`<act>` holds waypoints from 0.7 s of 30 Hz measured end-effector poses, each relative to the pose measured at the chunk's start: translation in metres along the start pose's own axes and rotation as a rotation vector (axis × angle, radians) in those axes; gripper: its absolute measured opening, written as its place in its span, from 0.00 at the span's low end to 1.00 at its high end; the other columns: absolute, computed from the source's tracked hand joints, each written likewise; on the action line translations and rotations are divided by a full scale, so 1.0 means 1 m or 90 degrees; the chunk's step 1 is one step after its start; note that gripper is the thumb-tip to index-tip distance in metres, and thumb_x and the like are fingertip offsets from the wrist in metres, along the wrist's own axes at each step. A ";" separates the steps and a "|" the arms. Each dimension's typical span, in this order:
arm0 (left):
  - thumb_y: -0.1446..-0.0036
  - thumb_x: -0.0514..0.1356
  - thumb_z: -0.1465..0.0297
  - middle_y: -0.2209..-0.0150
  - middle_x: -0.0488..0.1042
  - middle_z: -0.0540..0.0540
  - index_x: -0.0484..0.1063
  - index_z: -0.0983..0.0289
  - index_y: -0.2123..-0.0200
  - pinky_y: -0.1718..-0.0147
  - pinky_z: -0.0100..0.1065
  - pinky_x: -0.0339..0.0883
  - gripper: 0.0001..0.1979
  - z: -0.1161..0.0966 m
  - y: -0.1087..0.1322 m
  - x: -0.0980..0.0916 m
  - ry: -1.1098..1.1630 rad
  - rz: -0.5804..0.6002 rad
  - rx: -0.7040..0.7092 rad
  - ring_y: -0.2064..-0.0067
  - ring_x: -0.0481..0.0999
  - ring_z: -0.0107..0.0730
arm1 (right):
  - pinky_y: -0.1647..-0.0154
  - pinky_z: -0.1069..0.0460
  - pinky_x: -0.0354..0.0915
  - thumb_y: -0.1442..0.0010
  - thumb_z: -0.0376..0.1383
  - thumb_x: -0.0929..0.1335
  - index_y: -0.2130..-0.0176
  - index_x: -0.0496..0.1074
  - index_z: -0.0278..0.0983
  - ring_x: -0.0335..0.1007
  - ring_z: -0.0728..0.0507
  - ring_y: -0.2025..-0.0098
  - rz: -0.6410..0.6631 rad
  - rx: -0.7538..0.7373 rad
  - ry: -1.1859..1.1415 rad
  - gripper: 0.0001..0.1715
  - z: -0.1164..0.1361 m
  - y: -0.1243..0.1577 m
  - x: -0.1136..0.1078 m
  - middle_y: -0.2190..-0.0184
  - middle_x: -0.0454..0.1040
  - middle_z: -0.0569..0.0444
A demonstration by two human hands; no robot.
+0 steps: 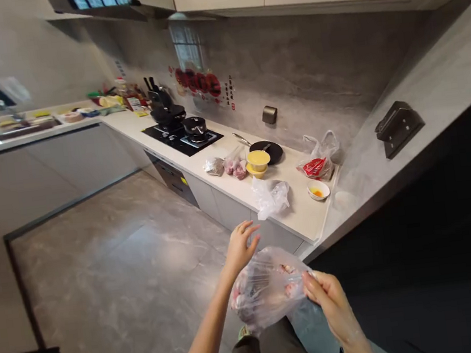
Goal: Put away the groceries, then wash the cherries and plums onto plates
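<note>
My right hand (330,302) grips the gathered edge of a clear plastic bag (270,287), its thumb pressed against the fingers. Pinkish-white and dark grey pieces show through the film, but I cannot tell what food they are. The bag hangs over my legs, short of the counter's front edge. My left hand (243,247) is raised beside the bag's upper left, fingers apart and holding nothing. Just beyond it, a crumpled white plastic bag (270,196) lies at the counter edge.
On the counter (298,214) are a white bowl with egg yolk (318,190), stacked yellow-topped bowls (258,161), bagged pink meat (235,167), a foil-like packet (213,166), a black frying pan (267,152) and a red-and-white bag (315,165). A pot (195,126) stands on the gas hob (184,143).
</note>
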State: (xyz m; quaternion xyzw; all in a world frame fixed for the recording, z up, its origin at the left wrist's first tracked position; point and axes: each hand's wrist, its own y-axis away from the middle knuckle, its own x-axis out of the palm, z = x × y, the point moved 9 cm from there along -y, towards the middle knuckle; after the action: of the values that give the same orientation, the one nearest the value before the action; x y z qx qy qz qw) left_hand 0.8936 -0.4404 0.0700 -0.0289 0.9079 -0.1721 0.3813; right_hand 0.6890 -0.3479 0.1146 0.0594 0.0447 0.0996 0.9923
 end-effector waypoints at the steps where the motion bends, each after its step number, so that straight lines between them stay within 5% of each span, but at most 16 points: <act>1: 0.37 0.52 0.67 0.47 0.73 0.59 0.74 0.61 0.52 0.42 0.47 0.60 0.15 -0.003 -0.031 0.008 0.008 0.016 0.058 0.41 0.66 0.40 | 0.77 0.54 0.45 0.41 0.54 0.64 0.81 0.51 0.38 0.41 0.52 0.77 -0.012 -0.005 0.008 0.30 0.009 -0.018 0.003 0.81 0.47 0.60; 4: 0.37 0.50 0.71 0.50 0.75 0.56 0.75 0.60 0.53 0.40 0.46 0.58 0.15 -0.019 -0.114 0.048 -0.003 0.100 0.195 0.41 0.66 0.38 | 0.78 0.54 0.44 0.41 0.54 0.63 0.82 0.49 0.39 0.39 0.52 0.78 -0.052 -0.031 0.033 0.31 0.029 -0.069 0.004 0.82 0.45 0.61; 7: 0.43 0.59 0.68 0.42 0.69 0.57 0.75 0.58 0.53 0.35 0.56 0.40 0.14 -0.016 -0.172 0.115 -0.121 0.230 0.275 0.35 0.57 0.47 | 0.79 0.55 0.45 0.41 0.53 0.65 0.83 0.49 0.38 0.40 0.53 0.78 -0.112 -0.039 0.038 0.32 0.035 -0.110 -0.007 0.83 0.45 0.61; 9: 0.49 0.65 0.63 0.36 0.59 0.59 0.74 0.57 0.50 0.36 0.61 0.30 0.21 0.005 -0.192 0.163 -0.192 0.328 0.291 0.33 0.49 0.54 | 0.78 0.55 0.48 0.42 0.53 0.66 0.83 0.51 0.38 0.43 0.52 0.79 -0.158 -0.018 0.024 0.31 0.031 -0.132 -0.020 0.84 0.48 0.61; 12: 0.55 0.69 0.61 0.31 0.47 0.63 0.66 0.56 0.41 0.39 0.66 0.33 0.36 0.061 -0.208 0.209 -0.247 0.415 0.194 0.33 0.46 0.62 | 0.76 0.55 0.53 0.43 0.53 0.66 0.82 0.58 0.37 0.49 0.52 0.79 -0.222 0.024 -0.004 0.29 0.023 -0.160 -0.041 0.84 0.53 0.60; 16: 0.44 0.60 0.68 0.31 0.45 0.64 0.58 0.52 0.37 0.46 0.63 0.54 0.32 0.136 -0.223 0.216 -0.285 0.439 0.031 0.37 0.57 0.61 | 0.78 0.55 0.50 0.43 0.52 0.67 0.81 0.56 0.38 0.48 0.52 0.79 -0.330 0.025 -0.029 0.29 0.026 -0.188 -0.072 0.84 0.53 0.61; 21: 0.39 0.49 0.75 0.32 0.50 0.63 0.60 0.52 0.38 0.47 0.55 0.59 0.27 0.177 -0.261 0.198 -0.329 0.419 0.031 0.40 0.61 0.54 | 0.77 0.54 0.48 0.43 0.53 0.67 0.82 0.53 0.38 0.47 0.52 0.78 -0.479 -0.008 -0.025 0.30 0.035 -0.213 -0.107 0.83 0.51 0.61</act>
State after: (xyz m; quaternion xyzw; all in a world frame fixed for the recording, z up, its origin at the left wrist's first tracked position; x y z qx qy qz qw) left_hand 0.8574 -0.7730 -0.0930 0.2295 0.7389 -0.0493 0.6316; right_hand 0.6289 -0.5809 0.1302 0.0344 0.0435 -0.2726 0.9605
